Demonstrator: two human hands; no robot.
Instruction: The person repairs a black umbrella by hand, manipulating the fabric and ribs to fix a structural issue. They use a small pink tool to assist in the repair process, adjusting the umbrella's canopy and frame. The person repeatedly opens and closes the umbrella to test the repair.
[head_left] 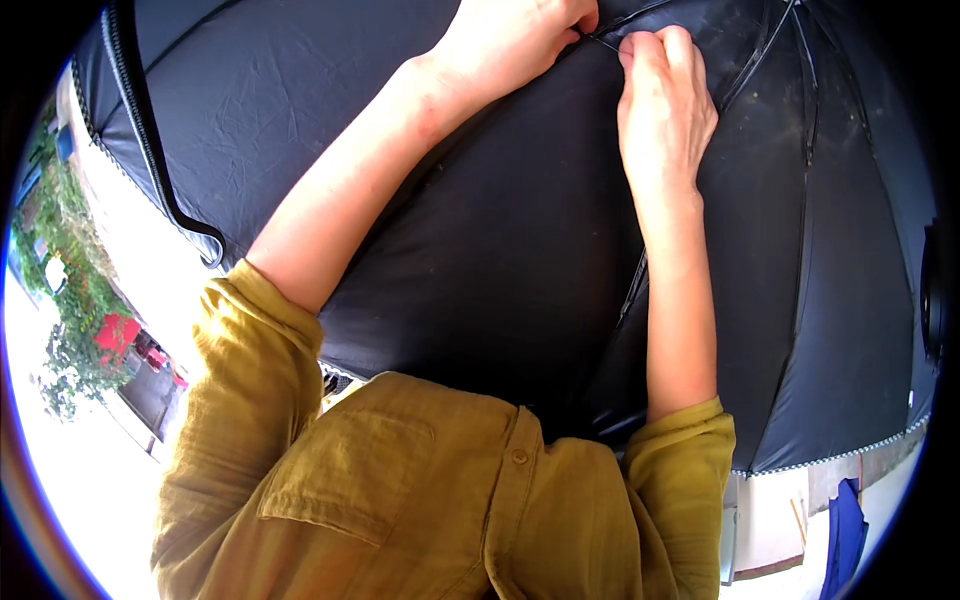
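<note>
Both hands work at the inside of a large black umbrella canopy (480,230), which fills most of the view above the person's mustard-yellow shirt (420,500). The left hand (515,40) is closed, its fingers pinched on something at a rib near the top middle of the canopy; the right hand (662,100), just beside it, is likewise closed, thumb and forefinger pinching a thin thread or wire (603,42) that runs between the two hands. What the left fingers hold beyond that strand I cannot tell, as they are curled over it.

The step in hand looks like tying or stitching the cloth to a rib (750,60), the dark spoke that slants down the canopy just right of the hands. Judging from the taut strand, the next move calls for a steady pull with one hand while the other keeps the cloth against the rib, so the strand does not slacken or slip.

Below the canopy's right edge stands a blue cloth (845,530); past its left edge lie green plants (75,290) in bright daylight.
</note>
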